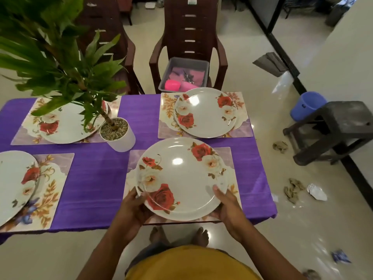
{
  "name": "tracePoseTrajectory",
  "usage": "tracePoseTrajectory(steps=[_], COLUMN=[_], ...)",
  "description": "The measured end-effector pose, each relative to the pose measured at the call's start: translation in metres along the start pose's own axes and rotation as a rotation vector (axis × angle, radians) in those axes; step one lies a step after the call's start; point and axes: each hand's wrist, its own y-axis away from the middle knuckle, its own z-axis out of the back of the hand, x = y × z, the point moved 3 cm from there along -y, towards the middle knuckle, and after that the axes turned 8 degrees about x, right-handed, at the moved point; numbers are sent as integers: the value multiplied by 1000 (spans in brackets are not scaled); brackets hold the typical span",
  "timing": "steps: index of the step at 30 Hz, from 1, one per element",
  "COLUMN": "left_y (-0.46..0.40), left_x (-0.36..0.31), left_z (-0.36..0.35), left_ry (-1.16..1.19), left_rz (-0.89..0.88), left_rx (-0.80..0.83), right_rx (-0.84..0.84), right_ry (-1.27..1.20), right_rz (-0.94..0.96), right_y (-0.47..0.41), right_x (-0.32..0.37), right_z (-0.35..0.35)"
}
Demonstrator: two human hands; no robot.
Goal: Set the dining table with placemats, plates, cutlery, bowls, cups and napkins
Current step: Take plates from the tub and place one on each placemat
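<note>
A white plate with red roses (182,178) is over the near right placemat (230,156) on the purple tablecloth (96,174). My left hand (134,209) grips its near left rim, my right hand (227,207) grips its near right rim, thumbs on top. Three more rose plates lie on placemats: far right plate (204,112), far left plate (64,126) partly behind leaves, near left plate (14,184) cut by the frame edge.
A potted plant in a white pot (119,136) stands mid-table. A grey tub (184,74) with pink cups, cutlery and napkins sits on the far brown chair (189,27). A dark stool (333,130) and blue bucket (306,105) stand at right; scraps litter the floor.
</note>
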Motion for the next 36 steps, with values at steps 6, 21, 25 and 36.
tracePoseTrajectory(steps=[6, 21, 25, 36], left_y=[-17, -71, -62, -54], left_x=[-14, -44, -42, -30], left_z=[34, 53, 47, 54], left_ry=[-99, -697, -775, -676], left_rz=[110, 140, 17, -85], left_rx=[113, -252, -258, -188], right_rx=[-238, -282, -315, -419], right_ry=[202, 691, 717, 945], right_rz=[15, -62, -43, 51], right_y=[-35, -58, -60, -70], right_x=[30, 5, -4, -5], right_z=[32, 30, 29, 30])
